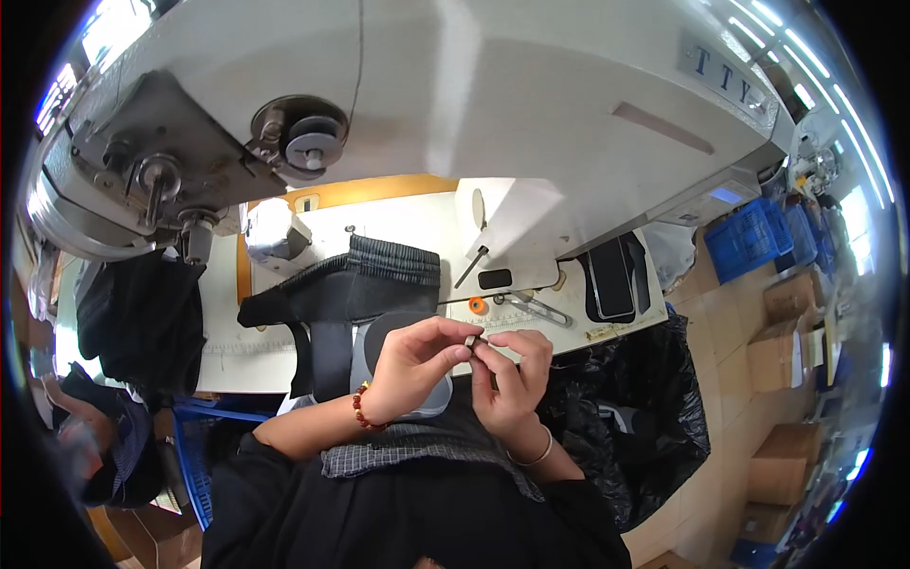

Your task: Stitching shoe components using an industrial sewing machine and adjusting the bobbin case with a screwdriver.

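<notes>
In front of my body, both hands meet at the front edge of the sewing table (237, 365). My left hand (403, 365) pinches a small metal piece that looks like a bobbin case (472, 340) between thumb and fingers. The fingertips of my right hand (510, 384) close on its other side. Fingers cover most of the piece. Just beyond them on the table lie an orange ring-shaped spool (477, 305) and a pair of metal thread snips (540, 308). To the left, black fabric with a gathered elastic band (393, 266) is spread over the table.
A large white sewing machine (531, 104) spans the far side above the table. A phone (609, 275) lies at the right. Black cloth (142, 318) is heaped at the left. A black plastic bag (654, 408) hangs at the right, with cardboard boxes (782, 465) on the floor beyond.
</notes>
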